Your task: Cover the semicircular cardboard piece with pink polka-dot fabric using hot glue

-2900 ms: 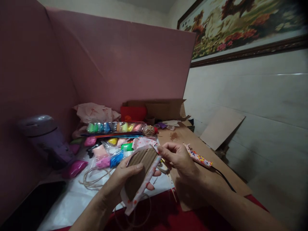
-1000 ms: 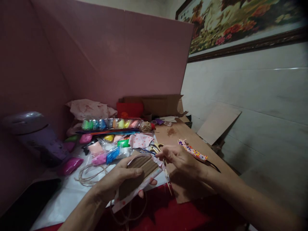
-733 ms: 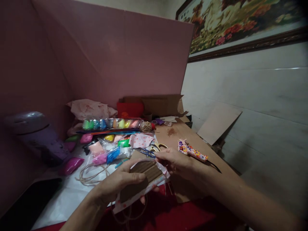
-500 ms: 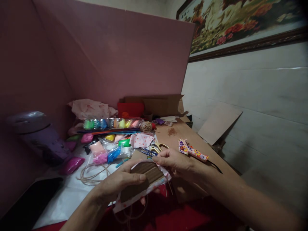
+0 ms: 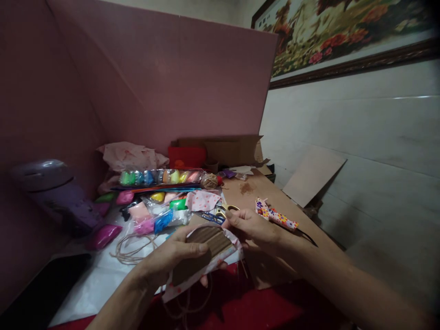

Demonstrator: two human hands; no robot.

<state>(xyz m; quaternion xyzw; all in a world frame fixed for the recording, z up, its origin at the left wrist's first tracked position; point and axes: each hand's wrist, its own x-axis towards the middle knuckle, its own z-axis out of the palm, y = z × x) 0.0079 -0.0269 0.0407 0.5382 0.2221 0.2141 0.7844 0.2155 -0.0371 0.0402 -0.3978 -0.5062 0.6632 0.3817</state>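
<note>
My left hand [image 5: 175, 256] holds a brown cardboard piece [image 5: 202, 254], its thumb on the face and fingertips showing below. Pink-spotted white fabric [image 5: 182, 288] wraps round the cardboard's edges. Close to the piece's upper right edge is my right hand [image 5: 249, 227], thumb and forefinger pinched together; what is between them is too small to make out. Twine [image 5: 209, 295] hangs in loops beneath the piece. Gold-handled scissors [image 5: 225, 210] and a dark blue-handled tool [image 5: 211, 217] lie just beyond my hands.
Coloured clay packets [image 5: 144, 225], a twine coil [image 5: 120, 250] and a purple bottle [image 5: 58, 197] stand or lie on the left. A flower-patterned glue gun [image 5: 275, 216] rests on cardboard at right. Spotted cloth [image 5: 202, 200] and a twine ball [image 5: 208, 181] are behind.
My right hand has moved slightly up and away from the cardboard's upper edge. The piece has tilted a little in my left hand.
</note>
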